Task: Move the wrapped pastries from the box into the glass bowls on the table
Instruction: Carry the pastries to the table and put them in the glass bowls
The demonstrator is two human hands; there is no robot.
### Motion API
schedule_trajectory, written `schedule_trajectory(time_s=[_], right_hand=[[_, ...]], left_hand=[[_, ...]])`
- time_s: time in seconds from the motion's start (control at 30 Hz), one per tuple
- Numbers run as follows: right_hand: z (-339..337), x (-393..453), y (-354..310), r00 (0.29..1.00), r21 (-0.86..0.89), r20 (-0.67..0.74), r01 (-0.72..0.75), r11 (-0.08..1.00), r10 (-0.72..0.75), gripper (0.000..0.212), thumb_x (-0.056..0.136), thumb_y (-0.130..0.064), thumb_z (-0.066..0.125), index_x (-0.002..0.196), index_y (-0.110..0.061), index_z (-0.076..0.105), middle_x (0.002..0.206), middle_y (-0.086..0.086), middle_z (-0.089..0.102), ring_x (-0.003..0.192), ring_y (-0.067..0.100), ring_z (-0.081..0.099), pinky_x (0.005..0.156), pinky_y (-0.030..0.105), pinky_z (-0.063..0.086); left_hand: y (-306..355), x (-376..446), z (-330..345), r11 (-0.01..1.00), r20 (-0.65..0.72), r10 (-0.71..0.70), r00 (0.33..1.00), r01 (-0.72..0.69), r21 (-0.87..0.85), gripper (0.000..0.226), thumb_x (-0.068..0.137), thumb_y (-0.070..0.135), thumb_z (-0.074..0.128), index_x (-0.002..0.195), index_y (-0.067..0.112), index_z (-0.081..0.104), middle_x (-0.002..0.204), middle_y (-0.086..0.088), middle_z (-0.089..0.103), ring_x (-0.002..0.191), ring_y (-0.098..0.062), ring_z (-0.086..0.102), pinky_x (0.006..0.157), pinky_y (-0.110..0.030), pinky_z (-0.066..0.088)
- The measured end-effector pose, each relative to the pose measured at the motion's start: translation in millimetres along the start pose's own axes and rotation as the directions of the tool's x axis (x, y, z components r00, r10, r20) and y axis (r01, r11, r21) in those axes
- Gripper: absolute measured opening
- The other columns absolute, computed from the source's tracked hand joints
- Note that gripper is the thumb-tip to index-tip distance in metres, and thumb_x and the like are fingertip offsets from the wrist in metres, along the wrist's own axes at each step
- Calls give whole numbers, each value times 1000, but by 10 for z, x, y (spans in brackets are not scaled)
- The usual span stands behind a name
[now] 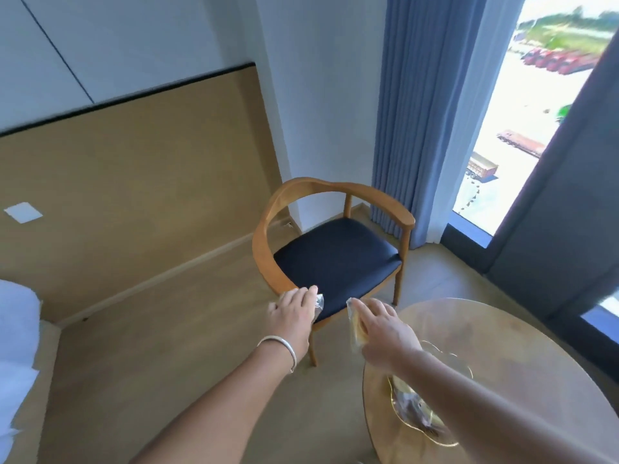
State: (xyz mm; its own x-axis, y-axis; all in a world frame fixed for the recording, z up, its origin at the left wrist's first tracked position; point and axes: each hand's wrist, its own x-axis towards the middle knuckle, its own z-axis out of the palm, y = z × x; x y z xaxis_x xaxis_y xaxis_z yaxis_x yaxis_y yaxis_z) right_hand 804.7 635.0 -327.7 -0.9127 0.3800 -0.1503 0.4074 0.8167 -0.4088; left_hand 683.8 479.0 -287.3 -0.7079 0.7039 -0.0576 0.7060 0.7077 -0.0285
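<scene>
My left hand (pixel 294 313), with a silver bangle on the wrist, grips a wrapped pastry; only a corner of its clear wrapper (pixel 320 301) shows past the fingers. My right hand (pixel 382 329) holds a second wrapped pastry (pixel 356 333), pale yellow in clear plastic, just left of the table's edge. Both hands hover over the floor in front of the chair. A gold-rimmed glass bowl (pixel 422 430) stands on the round glass-topped table (pixel 522 363), under my right forearm, with a dark wrapped pastry (pixel 415 413) inside. The box is out of view.
A wooden armchair (pixel 338 252) with a dark seat stands beyond my hands. White bedding (pixel 16 346) lies at the left edge. Blue curtains (pixel 405 122) and a window fill the right side. The floor is wood.
</scene>
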Motion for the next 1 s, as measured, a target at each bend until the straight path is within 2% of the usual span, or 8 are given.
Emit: schedule_trajectory(time_s=[0.1, 0.23, 0.33, 0.57, 0.7, 0.8, 0.93, 1.0], right_hand=[[-108, 27, 370, 992, 39, -15, -126, 991, 127, 90, 73, -16, 58, 144, -39, 9, 142, -10, 31, 135, 18, 27, 88, 37, 51], [-183, -152, 898, 935, 67, -48, -347, 936, 350, 90, 76, -14, 55, 151, -23, 7, 155, -9, 23, 143, 14, 17, 102, 31, 42], [-209, -383, 1247, 873, 99, -60, -477, 873, 484, 84, 80, -18, 60, 149, -20, 14, 153, -5, 27, 143, 14, 19, 105, 29, 39], [-260, -973, 1621, 701, 134, -17, -705, 696, 713, 83, 80, -27, 67, 147, -23, 19, 151, -6, 27, 141, 16, 23, 99, 33, 46], [-241, -1139, 1598, 593, 148, -15, -795, 588, 805, 75, 84, -31, 65, 145, -18, 23, 150, -2, 28, 140, 20, 25, 100, 35, 45], [-174, -1174, 1532, 538, 169, -4, -831, 531, 843, 68, 84, -28, 63, 141, -16, 27, 148, 0, 30, 139, 21, 25, 100, 36, 45], [64, -1067, 1518, 538, 183, 38, -832, 524, 842, 67, 83, -26, 62, 141, -18, 29, 149, 1, 29, 139, 21, 27, 102, 35, 42], [209, -953, 1559, 555, 190, 84, -824, 533, 828, 67, 83, -25, 62, 141, -19, 29, 149, 0, 29, 138, 21, 29, 102, 35, 42]], left_hand=[[348, 387, 18, 989, -5, 146, 989, -146, -12, 75, 79, 13, 68, 139, 22, 23, 143, 8, 36, 135, -13, 29, 90, -32, 38], [870, 723, 119, 939, 43, 341, 939, -342, 18, 57, 78, 16, 66, 122, 23, 30, 128, 7, 45, 122, -15, 42, 80, -31, 42], [1244, 891, 210, 879, 69, 474, 878, -477, 23, 56, 81, 18, 65, 124, 23, 30, 132, 6, 45, 125, -14, 42, 84, -31, 43], [1965, 1161, 422, 710, 124, 702, 702, -703, -39, 60, 84, 17, 60, 135, 22, 29, 145, 5, 37, 134, -13, 34, 96, -31, 41], [2230, 1280, 496, 590, 174, 798, 577, -807, -28, 42, 84, 23, 58, 123, 24, 41, 131, 4, 47, 122, -16, 44, 89, -33, 44], [2320, 1337, 580, 518, 209, 842, 497, -853, -62, 39, 84, 24, 60, 119, 24, 43, 126, 4, 51, 118, -17, 48, 88, -33, 46], [2344, 1381, 759, 479, 230, 864, 448, -872, -100, 46, 84, 20, 60, 126, 23, 39, 130, 4, 50, 120, -17, 47, 89, -32, 45], [2341, 1398, 898, 473, 261, 864, 431, -872, -124, 44, 84, 19, 60, 123, 23, 40, 129, 4, 52, 119, -18, 48, 87, -32, 44]])
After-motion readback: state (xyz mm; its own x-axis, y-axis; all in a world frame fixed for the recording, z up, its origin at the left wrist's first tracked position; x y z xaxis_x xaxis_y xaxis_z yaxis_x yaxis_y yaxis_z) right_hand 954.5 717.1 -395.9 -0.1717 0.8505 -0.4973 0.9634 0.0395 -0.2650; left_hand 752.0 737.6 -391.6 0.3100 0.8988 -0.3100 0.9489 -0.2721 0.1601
